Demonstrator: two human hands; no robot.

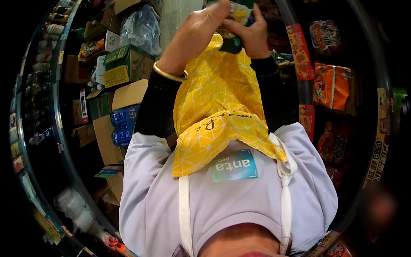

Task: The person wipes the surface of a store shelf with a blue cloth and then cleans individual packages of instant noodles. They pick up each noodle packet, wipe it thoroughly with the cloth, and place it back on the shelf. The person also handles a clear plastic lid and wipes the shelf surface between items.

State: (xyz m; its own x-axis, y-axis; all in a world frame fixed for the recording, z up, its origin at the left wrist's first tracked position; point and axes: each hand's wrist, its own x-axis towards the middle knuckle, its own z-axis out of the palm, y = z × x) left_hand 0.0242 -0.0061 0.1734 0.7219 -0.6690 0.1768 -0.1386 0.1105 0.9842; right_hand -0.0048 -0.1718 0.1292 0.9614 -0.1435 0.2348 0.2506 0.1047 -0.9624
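Note:
At the top middle, both hands are close together around a small food packet (240, 13) with green, white and yellow printing, partly hidden by the fingers. My left hand (200, 33), with a gold bangle at the wrist, grips it from the left. My right hand (253, 37) holds it from the right, thumb and fingers spread around it. A dark green piece (231, 45) hangs just below; whether it is part of the packet I cannot tell. Beneath the hands is a yellow patterned apron (218, 86), worn over a pale shirt.
Open cardboard boxes (130, 93), a green carton (136, 66), blue shrink-wrapped cans (122, 128) and a clear plastic bag (141, 30) stand at the left. Shelves of bottles (41, 67) curve beyond them. Right of me, a shelf holds an orange packet (332, 86) and other packaged food (326, 37).

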